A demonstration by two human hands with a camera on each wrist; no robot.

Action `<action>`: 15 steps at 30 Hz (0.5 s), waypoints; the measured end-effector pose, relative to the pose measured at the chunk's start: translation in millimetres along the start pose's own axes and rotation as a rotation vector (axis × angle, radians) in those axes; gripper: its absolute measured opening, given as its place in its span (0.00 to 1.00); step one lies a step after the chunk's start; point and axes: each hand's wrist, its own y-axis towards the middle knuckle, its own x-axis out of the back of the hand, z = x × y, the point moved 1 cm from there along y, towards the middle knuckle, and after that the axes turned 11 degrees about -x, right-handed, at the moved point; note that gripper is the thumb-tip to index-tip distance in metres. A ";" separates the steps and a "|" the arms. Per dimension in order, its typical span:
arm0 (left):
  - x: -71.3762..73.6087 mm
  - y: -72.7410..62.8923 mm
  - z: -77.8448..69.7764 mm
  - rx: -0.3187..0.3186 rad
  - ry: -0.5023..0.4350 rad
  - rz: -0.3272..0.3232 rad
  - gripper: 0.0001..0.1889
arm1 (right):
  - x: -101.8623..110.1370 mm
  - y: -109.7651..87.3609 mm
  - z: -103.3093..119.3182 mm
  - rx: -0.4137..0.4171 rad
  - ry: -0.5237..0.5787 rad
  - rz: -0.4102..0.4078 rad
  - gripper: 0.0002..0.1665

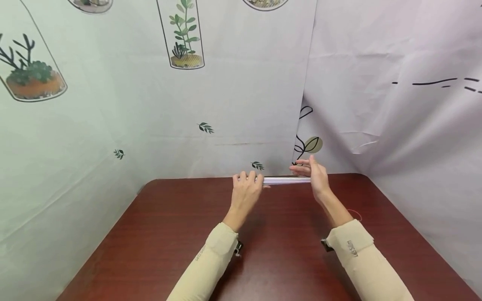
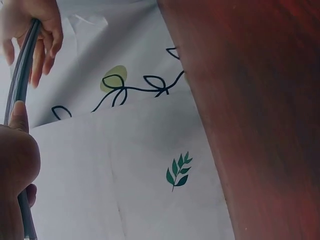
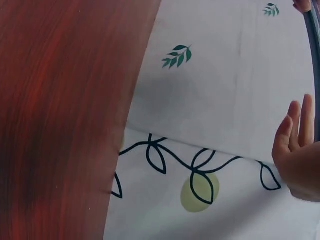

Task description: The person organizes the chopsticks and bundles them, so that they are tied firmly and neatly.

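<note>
Gripping a long, thin, pale bundle (image 1: 287, 180) near one end with the left hand (image 1: 246, 190), raised above the table (image 1: 150, 234) and lined up with its far edge in the head view; holding the right hand (image 1: 316, 177) at the other end, also above the table, with fingers extended and loose; cannot tell whether touching there; seeing a thin red loop (image 1: 358, 213) on the table's right part; seeing printed cloth (image 1: 226, 92) behind the table.

Two hands (image 1: 246, 190) (image 1: 319, 179), two sleeves (image 1: 196, 271) (image 1: 380, 271) and one bench (image 1: 286, 251) were counted. One slim stack (image 1: 287, 180) was present, its layers uncountable. One red strand (image 1: 359, 213) lay towards four o'clock. Printed leaf sprigs (image 1: 205, 127) (image 1: 119, 154) (image 1: 257, 165) numbered three.
</note>
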 end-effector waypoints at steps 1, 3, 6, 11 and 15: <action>0.0 -0.6 0.8 0.000 -0.003 0.001 0.26 | 0.9 0.9 0.4 -0.009 0.006 0.015 0.34; 0.3 -2.5 3.2 0.007 -0.004 0.011 0.27 | 4.1 3.0 2.0 -0.014 0.024 0.048 0.32; -0.4 -6.6 7.3 0.032 0.012 0.018 0.28 | 16.3 5.7 7.2 -0.049 0.079 0.063 0.26; -3.6 -11.6 10.1 0.029 0.041 -0.005 0.28 | 72.0 -0.8 9.2 -0.186 0.101 -0.054 0.11; -6.6 -12.5 11.3 0.024 0.037 0.016 0.28 | 121.4 -11.1 -8.3 -0.296 -0.275 -0.071 0.09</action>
